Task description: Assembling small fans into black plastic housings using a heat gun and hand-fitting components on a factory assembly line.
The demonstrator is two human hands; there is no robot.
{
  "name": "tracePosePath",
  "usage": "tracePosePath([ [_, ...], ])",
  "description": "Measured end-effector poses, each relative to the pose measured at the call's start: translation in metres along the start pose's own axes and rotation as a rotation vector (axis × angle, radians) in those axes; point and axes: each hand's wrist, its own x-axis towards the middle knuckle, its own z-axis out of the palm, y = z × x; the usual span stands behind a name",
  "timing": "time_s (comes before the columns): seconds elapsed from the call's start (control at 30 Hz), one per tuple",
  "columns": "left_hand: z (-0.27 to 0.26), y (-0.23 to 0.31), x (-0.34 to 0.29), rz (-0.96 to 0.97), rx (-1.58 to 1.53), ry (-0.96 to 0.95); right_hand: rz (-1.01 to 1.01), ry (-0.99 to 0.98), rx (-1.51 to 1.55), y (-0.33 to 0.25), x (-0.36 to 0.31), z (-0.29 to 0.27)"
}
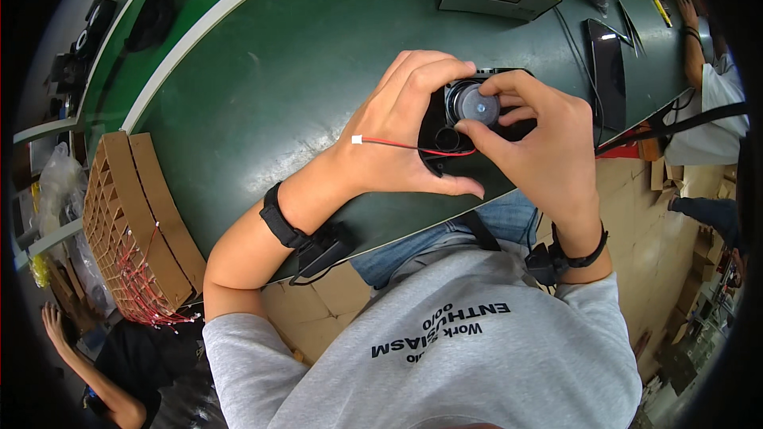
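Grey round disc (475, 108) sits over the black plastic housing (434, 121), pinched by the right hand (548, 129) between thumb and fingers, so that hand's nearer; left hand (393, 115), spread wide, hugs the housing's left side.

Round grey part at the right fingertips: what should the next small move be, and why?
Probably a light nudge of the round grey part by the right hand, testing its fit, with the left hand steadying the black housing. The right hand has thumb and finger on the part, the left brackets the housing, and whether the part sits flush cannot be told.
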Motion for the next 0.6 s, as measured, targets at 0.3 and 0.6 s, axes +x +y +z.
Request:
tracePosePath([
  [0.3,0.0010,-0.0043,0.0014,0.043,-0.015,-0.005,-0.048,0.000,0.027,0.0067,0.0014,-0.0026],
  [0.6,0.0024,-0.0065,0.0016,0.038,-0.023,0.001,-0.058,-0.012,0.020,0.0076,0.0028,-0.0034],
])
